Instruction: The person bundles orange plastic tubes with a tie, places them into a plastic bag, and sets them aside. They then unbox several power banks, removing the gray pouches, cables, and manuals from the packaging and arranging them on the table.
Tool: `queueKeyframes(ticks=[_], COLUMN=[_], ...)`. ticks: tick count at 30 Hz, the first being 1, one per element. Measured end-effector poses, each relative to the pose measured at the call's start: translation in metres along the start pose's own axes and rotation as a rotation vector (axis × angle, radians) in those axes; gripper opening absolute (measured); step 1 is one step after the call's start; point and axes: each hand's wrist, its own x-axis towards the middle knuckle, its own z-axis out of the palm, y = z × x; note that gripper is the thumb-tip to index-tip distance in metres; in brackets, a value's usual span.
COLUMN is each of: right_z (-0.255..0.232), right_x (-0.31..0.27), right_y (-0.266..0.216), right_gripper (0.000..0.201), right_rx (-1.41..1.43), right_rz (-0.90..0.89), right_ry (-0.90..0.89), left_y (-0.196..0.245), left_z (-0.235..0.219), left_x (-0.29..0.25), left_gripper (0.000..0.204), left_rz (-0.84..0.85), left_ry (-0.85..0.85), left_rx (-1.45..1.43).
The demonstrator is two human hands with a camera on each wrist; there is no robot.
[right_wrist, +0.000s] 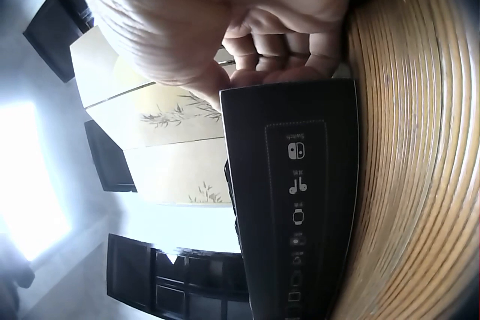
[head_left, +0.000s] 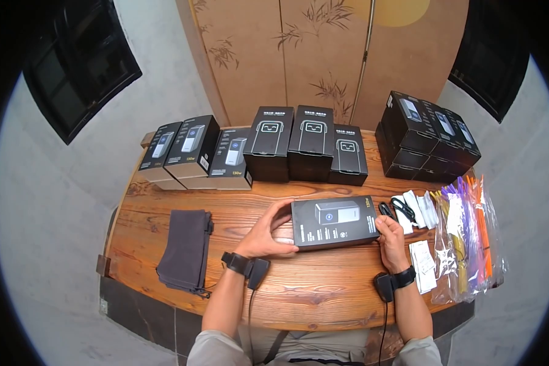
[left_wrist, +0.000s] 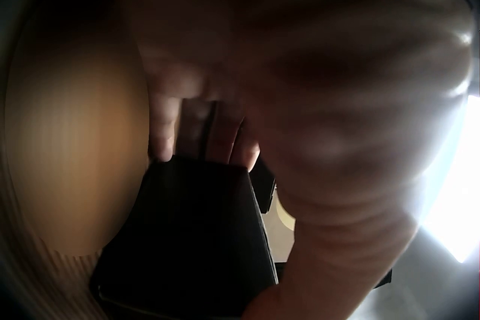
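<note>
Head view: you have a black box (head_left: 335,221) between both hands, lying across in front of you, printed face up. Your left hand (head_left: 263,235) is cupped wide around its left end, thumb at the near corner and fingers at the far one, with a gap between palm and box. Your right hand (head_left: 392,241) pinches the right end in a narrower grip, thumb on the printed face; the right wrist view shows its other fingers bent at that end. Whether the box touches the table (head_left: 299,299) or is raised off it, you cannot establish from these views.

Just beyond your right hand lies a black cable (head_left: 385,209); nearer you and to its right are paper slips (head_left: 422,266), with plastic bags (head_left: 470,244) further right. A dark cloth bag (head_left: 186,250) lies left of your left hand.

Recommended handling: support both ends equally, so the box does not twist. Press lightly at the corners, as thin card would probably dent. Mind the cable, which the right end could drag. Leave the printed face clear of your fingers where possible.
</note>
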Motion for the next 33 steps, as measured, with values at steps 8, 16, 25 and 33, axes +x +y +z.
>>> queueKeyframes(ticks=[8,16,25,33], right_z=[-0.002,0.001,-0.001,-0.004], right_x=[0.001,-0.001,-0.001,0.002], right_y=[0.002,-0.007,-0.005,-0.002], right_gripper=[0.017,0.016,0.015,0.014], right_rx=[-0.006,-0.006,-0.026,-0.042], right_rz=[-0.02,-0.006,-0.025,-0.027], right_ry=[-0.006,0.0,0.004,0.002], left_y=[0.002,0.002,0.002,0.003], left_z=[0.0,0.001,0.001,0.001], left_x=[0.0,0.0,-0.001,-0.001], left_gripper=[0.102,0.098,0.096,0.097], left_rz=[0.001,0.02,0.027,0.016], left_ry=[0.019,0.045,0.072,0.074], left_rx=[0.031,0.063,0.177,0.187])
